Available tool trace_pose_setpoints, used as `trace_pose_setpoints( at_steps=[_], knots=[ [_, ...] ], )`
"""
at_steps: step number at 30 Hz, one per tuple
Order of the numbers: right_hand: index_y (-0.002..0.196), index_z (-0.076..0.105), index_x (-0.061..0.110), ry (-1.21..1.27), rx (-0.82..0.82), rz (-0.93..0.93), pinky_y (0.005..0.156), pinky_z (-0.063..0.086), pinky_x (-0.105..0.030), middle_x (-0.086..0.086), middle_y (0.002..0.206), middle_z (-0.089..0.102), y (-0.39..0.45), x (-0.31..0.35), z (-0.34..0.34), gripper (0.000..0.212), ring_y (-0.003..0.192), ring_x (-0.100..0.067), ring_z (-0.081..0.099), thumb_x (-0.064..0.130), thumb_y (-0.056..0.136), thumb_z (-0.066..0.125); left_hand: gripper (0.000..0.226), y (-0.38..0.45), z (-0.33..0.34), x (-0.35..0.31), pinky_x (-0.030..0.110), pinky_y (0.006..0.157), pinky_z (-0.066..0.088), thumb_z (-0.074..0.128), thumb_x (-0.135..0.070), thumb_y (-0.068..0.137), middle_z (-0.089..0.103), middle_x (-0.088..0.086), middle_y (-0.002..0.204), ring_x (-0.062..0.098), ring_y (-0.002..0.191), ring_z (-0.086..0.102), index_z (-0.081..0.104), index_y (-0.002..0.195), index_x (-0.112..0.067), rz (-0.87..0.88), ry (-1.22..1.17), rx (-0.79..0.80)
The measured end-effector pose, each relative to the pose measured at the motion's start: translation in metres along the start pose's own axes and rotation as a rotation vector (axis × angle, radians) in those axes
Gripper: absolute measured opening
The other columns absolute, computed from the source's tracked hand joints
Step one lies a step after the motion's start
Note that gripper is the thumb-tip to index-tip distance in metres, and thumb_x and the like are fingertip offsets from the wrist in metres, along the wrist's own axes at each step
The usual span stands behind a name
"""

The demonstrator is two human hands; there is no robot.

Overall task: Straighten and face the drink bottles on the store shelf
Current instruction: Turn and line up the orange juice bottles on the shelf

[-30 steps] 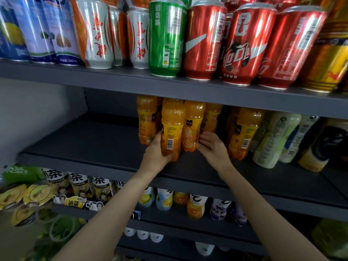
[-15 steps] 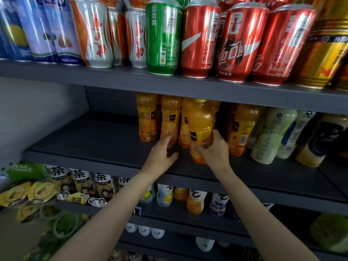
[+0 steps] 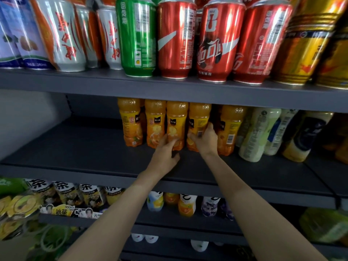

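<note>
partway through, i'd say. on the middle shelf (image 3: 75, 147) five orange juice bottles stand in a row, upright and close together, set well back from the front lip. the three on the left look done: the first bottle (image 3: 130, 122), second bottle (image 3: 154, 125) and third bottle (image 3: 176, 123) each show the dark logo patch and fruit picture to the front.

the left hand (image 3: 165, 153) is at the foot of the 2nd and 3rd — fingers loosely curled, tips touching the bottles low down; can't tell if it really grips either one. the right hand (image 3: 206, 138) has fingers and thumb wrapped round the lower part of the fourth bottle (image 3: 199, 121), whose label sits turned, logo off to the left and barcode showing by the fingers — prob. being twisted to face front, though that's my read.

left to do: the fifth bottle (image 3: 228, 129) shows its barcode, so it needs a turn. beyond it the pale bottles (image 3: 254, 136) and a dark-labelled one (image 3: 305, 136) seem to lean every which way, tho the wide lens may add to that. the whole row may want pulling fwd too.

the juice bottles: clear plastic, bright orange drink, dimpled shoulders, yellow-orange wrap labels; caps hidden by the shelf above.
</note>
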State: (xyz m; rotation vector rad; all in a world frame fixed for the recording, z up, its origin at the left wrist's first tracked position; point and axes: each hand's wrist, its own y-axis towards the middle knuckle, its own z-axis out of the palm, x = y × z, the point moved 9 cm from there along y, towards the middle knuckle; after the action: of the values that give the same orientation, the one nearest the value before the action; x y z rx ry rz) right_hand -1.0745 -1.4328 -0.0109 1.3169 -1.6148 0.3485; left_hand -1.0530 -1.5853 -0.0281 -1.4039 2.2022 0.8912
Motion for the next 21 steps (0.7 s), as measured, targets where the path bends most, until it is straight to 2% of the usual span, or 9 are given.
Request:
trace_pose_setpoints(
  at_steps=[2, 4, 7, 10, 13, 17, 21],
  knots=[
    [0.133, 0.04, 0.002, -0.038, -0.046, -0.052, 0.098, 0.036, -0.023, -0.014, 0.132, 0.05, -0.01, 0.002, -0.014, 0.063, 0.125, -0.026, 0.047, 0.016, 0.081, 0.074, 0.056, 0.001, 0.003, 0.002, 0.022, 0.108, 0.017, 0.057, -0.009, 0.09, 0.012, 0.007, 0.155, 0.023, 0.142, 0.015, 0.037, 0.141, -0.021, -0.004, 0.035, 0.03],
    [0.131, 0.042, -0.002, -0.073, -0.223, -0.192, 0.095, 0.03, -0.015, -0.017, 0.132, 0.047, -0.028, 0.011, -0.047, 0.061, 0.124, -0.027, 0.046, 0.013, 0.081, 0.073, 0.055, 0.002, 0.005, 0.007, 0.024, 0.109, 0.017, 0.055, -0.01, 0.091, 0.007, 0.007, 0.156, 0.023, 0.143, 0.012, 0.037, 0.141, -0.023, -0.021, 0.046, 0.045],
    [0.132, 0.038, -0.006, -0.071, -0.411, -0.227, 0.102, 0.028, -0.022, -0.021, 0.134, 0.04, -0.045, 0.007, -0.091, 0.064, 0.127, -0.03, 0.04, 0.008, 0.081, 0.073, 0.053, 0.002, 0.008, 0.011, 0.028, 0.111, 0.021, 0.055, -0.011, 0.091, 0.004, 0.008, 0.157, 0.024, 0.144, 0.011, 0.039, 0.14, -0.023, -0.056, 0.062, 0.048],
    [0.141, 0.026, -0.004, -0.084, -0.301, -0.071, 0.109, 0.029, -0.035, -0.021, 0.142, 0.034, -0.025, -0.02, -0.09, 0.075, 0.134, -0.033, 0.033, 0.013, 0.083, 0.071, 0.053, -0.001, 0.009, 0.005, 0.03, 0.11, 0.024, 0.055, -0.01, 0.091, 0.008, 0.007, 0.156, 0.025, 0.142, 0.016, 0.039, 0.14, -0.021, -0.057, 0.053, 0.031],
    [0.135, 0.03, -0.003, -0.046, -0.182, 0.072, 0.102, 0.038, -0.042, -0.022, 0.135, 0.045, -0.005, -0.039, -0.075, 0.069, 0.127, -0.036, 0.042, 0.018, 0.083, 0.071, 0.055, -0.009, 0.004, 0.0, 0.03, 0.108, 0.026, 0.053, -0.012, 0.092, 0.013, 0.004, 0.155, 0.024, 0.141, 0.02, 0.033, 0.143, -0.021, -0.047, 0.076, 0.037],
    [0.131, 0.035, -0.003, -0.049, -0.206, 0.131, 0.099, 0.04, -0.045, -0.022, 0.13, 0.049, -0.002, -0.041, -0.073, 0.065, 0.122, -0.037, 0.047, 0.019, 0.082, 0.073, 0.055, -0.024, -0.01, -0.009, 0.027, 0.106, 0.028, 0.052, -0.013, 0.093, 0.025, 0.001, 0.151, 0.02, 0.138, 0.027, 0.032, 0.144, -0.019, 0.01, 0.097, -0.006],
    [0.122, 0.04, -0.003, -0.029, -0.185, 0.106, 0.092, 0.045, -0.045, -0.022, 0.122, 0.055, -0.008, -0.036, -0.078, 0.06, 0.113, -0.037, 0.054, 0.019, 0.079, 0.075, 0.053, -0.034, -0.014, -0.014, 0.024, 0.102, 0.028, 0.051, -0.014, 0.094, 0.035, 0.001, 0.146, 0.019, 0.134, 0.033, 0.033, 0.143, -0.018, 0.017, 0.07, -0.035]
  ],
)
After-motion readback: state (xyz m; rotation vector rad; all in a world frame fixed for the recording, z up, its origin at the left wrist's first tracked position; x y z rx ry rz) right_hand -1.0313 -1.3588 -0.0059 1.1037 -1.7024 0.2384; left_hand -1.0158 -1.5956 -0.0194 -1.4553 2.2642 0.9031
